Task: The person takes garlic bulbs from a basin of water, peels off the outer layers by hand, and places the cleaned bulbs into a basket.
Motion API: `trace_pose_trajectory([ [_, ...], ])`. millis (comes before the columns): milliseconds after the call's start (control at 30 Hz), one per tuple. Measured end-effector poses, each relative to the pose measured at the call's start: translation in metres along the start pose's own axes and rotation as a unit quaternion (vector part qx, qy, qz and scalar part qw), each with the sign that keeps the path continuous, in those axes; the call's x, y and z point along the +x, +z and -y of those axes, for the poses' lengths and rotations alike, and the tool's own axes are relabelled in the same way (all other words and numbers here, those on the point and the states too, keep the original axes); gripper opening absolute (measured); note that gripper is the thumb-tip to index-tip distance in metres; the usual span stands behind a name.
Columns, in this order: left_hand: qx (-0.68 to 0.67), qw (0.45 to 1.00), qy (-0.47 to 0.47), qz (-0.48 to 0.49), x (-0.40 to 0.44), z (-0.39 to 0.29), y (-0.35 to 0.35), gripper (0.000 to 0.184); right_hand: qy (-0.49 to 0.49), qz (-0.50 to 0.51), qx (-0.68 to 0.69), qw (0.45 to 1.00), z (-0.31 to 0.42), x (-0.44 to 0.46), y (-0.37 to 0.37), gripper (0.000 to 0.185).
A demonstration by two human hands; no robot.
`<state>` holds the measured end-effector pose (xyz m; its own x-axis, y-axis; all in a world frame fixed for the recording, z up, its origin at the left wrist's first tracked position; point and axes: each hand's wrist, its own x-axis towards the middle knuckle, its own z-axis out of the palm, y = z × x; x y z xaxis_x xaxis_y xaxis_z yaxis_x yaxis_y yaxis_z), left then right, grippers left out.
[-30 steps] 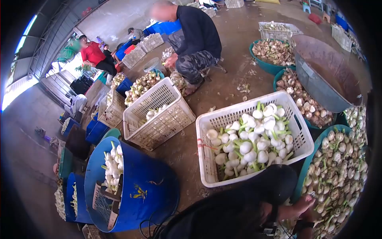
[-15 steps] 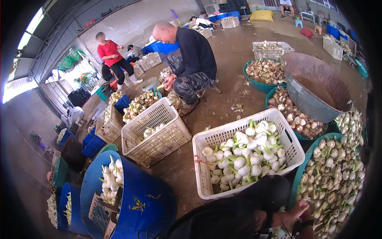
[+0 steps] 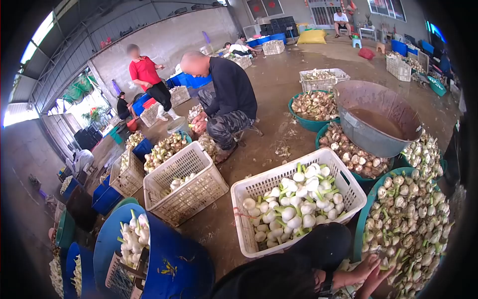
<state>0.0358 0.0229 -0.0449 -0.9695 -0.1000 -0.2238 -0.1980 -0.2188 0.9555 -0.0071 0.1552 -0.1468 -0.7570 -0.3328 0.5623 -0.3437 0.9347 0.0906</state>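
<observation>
My left hand (image 3: 359, 270), with a dark band at the wrist, is at the lower right, its fingers bent together at the near edge of a heap of garlic bulbs (image 3: 406, 224). What they pinch, if anything, is too small to make out. Close beside it, my right hand (image 3: 373, 283) has its fingers stretched toward the heap. A pale green garlic stem (image 3: 394, 259) shows just beyond the fingertips. The heap fills a green tub (image 3: 362, 224). Left of my knee stands a white crate (image 3: 251, 244) of clean white garlic with short green stems.
A blue barrel (image 3: 181, 259) holding garlic stands at the lower left, near another white crate (image 3: 199, 192). A large metal basin (image 3: 378, 137) rests by tubs of brownish garlic (image 3: 351, 154). A co-worker in black (image 3: 231, 87) sits ahead; a person in red (image 3: 144, 72) stands farther back.
The view has tilted up, so more of the back wall shows. My hands have come slightly apart, and the right fingers have straightened. The co-worker in black has lowered a stemmed bulb from view.
</observation>
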Motion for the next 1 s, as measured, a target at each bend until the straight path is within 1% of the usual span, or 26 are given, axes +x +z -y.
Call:
trace_pose_trajectory([
  [33, 0.056, 0.997, -0.044, -0.011, -0.005, -0.01, -0.008, 0.049, 0.104, -0.083, 0.133, 0.982, 0.027, 0.022, -0.045, 0.029],
  [67, 0.057, 0.997, -0.044, -0.009, -0.007, -0.017, -0.011, 0.049, 0.177, -0.184, 0.254, 0.933, 0.055, 0.044, -0.09, 0.027],
  [100, 0.09, 0.996, -0.005, -0.022, -0.008, -0.026, -0.014, 0.047, 0.179, -0.187, 0.252, 0.932, 0.056, 0.05, -0.122, 0.027],
  [133, 0.123, 0.991, 0.034, -0.036, -0.008, -0.033, -0.016, 0.046, 0.143, -0.002, 0.29, 0.946, 0.051, 0.054, -0.151, 0.026],
  [167, 0.152, 0.985, 0.07, -0.048, -0.008, -0.034, -0.015, 0.046, 0.103, 0.187, 0.315, 0.925, 0.044, 0.054, -0.168, 0.026],
  [200, 0.21, 0.971, 0.105, -0.04, -0.006, -0.034, -0.017, 0.044, 0.003, 0.113, 0.293, 0.949, 0.038, 0.051, -0.167, 0.027],
  [233, 0.21, 0.971, 0.105, -0.037, -0.007, -0.041, -0.018, 0.044, 0.005, 0.112, 0.292, 0.95, 0.038, 0.053, -0.174, 0.027],
  [267, 0.27, 0.962, 0.045, -0.002, -0.013, -0.052, -0.018, 0.043, 0.024, 0.241, 0.211, 0.947, 0.038, 0.055, -0.188, 0.028],
  [300, 0.329, 0.944, -0.013, 0.034, -0.015, -0.058, -0.018, 0.043, 0.042, 0.363, 0.127, 0.922, 0.039, 0.056, -0.194, 0.03],
  [333, 0.327, 0.944, -0.014, 0.037, -0.015, -0.054, -0.017, 0.043, 0.012, 0.331, 0.11, 0.937, 0.037, 0.049, -0.189, 0.032],
  [367, 0.321, 0.946, 0.008, 0.043, -0.014, -0.048, -0.017, 0.043, 0.014, 0.331, 0.108, 0.937, 0.034, 0.046, -0.184, 0.032],
  [433, 0.312, 0.948, 0.03, 0.05, -0.012, -0.043, -0.018, 0.044, 0.025, 0.323, 0.213, 0.922, 0.031, 0.043, -0.181, 0.03],
  [467, 0.288, 0.954, -0.018, 0.078, -0.01, -0.044, -0.02, 0.041, 0.036, 0.301, 0.267, 0.915, 0.031, 0.045, -0.183, 0.03],
  [500, 0.262, 0.957, -0.066, 0.103, -0.008, -0.045, -0.021, 0.038, 0.035, 0.301, 0.266, 0.915, 0.031, 0.045, -0.185, 0.03],
  [567, 0.249, 0.96, -0.075, 0.101, -0.005, -0.045, -0.021, 0.036, 0.07, 0.304, 0.312, 0.897, 0.03, 0.045, -0.186, 0.029],
  [600, 0.265, 0.957, -0.059, 0.106, -0.004, -0.045, -0.021, 0.037, 0.072, 0.304, 0.311, 0.898, 0.03, 0.044, -0.184, 0.029],
  [667, 0.281, 0.951, -0.046, 0.116, -0.005, -0.041, -0.018, 0.037, 0.054, 0.312, 0.226, 0.921, 0.032, 0.041, -0.182, 0.028],
  [700, 0.272, 0.954, -0.052, 0.112, -0.001, -0.033, -0.018, 0.038, 0.057, 0.311, 0.225, 0.921, 0.034, 0.041, -0.184, 0.028],
  [767, 0.264, 0.957, -0.058, 0.109, 0.001, -0.033, -0.018, 0.04, 0.09, 0.259, 0.225, 0.935, 0.042, 0.047, -0.19, 0.025],
  [800, 0.257, 0.954, -0.078, 0.133, 0.003, -0.033, -0.018, 0.039, 0.092, 0.258, 0.225, 0.935, 0.034, 0.036, -0.17, 0.025],
  [833, 0.25, 0.95, -0.098, 0.157, 0.004, -0.034, -0.019, 0.038, 0.171, 0.271, 0.319, 0.892, 0.019, 0.017, -0.137, 0.022],
  [867, 0.25, 0.95, -0.099, 0.159, 0.007, -0.027, -0.018, 0.038, 0.247, 0.279, 0.408, 0.834, 0.011, 0.006, -0.12, 0.02],
  [900, 0.21, 0.959, -0.071, 0.175, 0.011, -0.016, -0.017, 0.036, 0.248, 0.279, 0.406, 0.834, 0.012, 0.01, -0.129, 0.02],
  [933, 0.169, 0.966, -0.043, 0.19, 0.013, -0.008, -0.014, 0.035, 0.23, 0.315, 0.405, 0.827, 0.017, 0.023, -0.152, 0.018],
  [967, 0.166, 0.966, -0.044, 0.194, 0.009, -0.013, -0.012, 0.035, 0.214, 0.351, 0.403, 0.818, 0.019, 0.028, -0.165, 0.018],
  [1000, 0.088, 0.977, -0.015, 0.193, 0.005, -0.017, -0.012, 0.033, 0.218, 0.351, 0.399, 0.819, 0.012, 0.021, -0.157, 0.018],
])
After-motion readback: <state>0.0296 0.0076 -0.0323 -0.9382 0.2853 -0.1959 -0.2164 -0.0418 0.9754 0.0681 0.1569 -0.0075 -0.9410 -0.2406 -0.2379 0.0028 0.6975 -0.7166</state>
